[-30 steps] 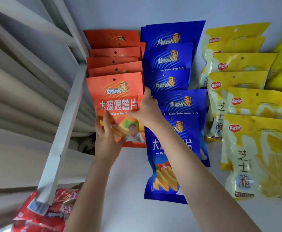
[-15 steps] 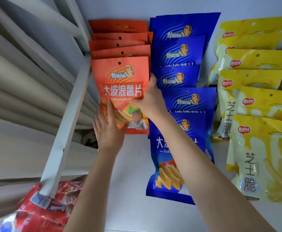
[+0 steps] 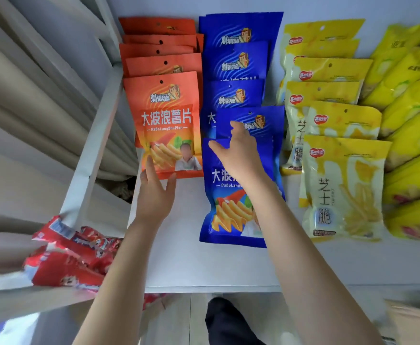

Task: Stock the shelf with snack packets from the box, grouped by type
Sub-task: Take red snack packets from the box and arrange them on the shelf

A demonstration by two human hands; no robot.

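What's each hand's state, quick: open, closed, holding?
Left hand: open, straight fingers touching the front orange foil snack packet.
Right hand: open, over the blue foil snack packets, holding nothing.

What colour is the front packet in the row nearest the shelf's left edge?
The packet is orange with white lettering; the head view shows it best.

I see a white shelf point(image 3: 191, 265) carrying four rows of flat snack packets, each row overlapped like shingles from the back wall toward the front edge. From the left lie the orange packets point(image 3: 165, 120), the blue packets point(image 3: 236, 66) just beside them, then the pale yellow packets point(image 3: 328, 70), and last the bright yellow packets point(image 3: 408, 95), which are angled. The front blue packet point(image 3: 228, 220) lies nearest the shelf's front edge.
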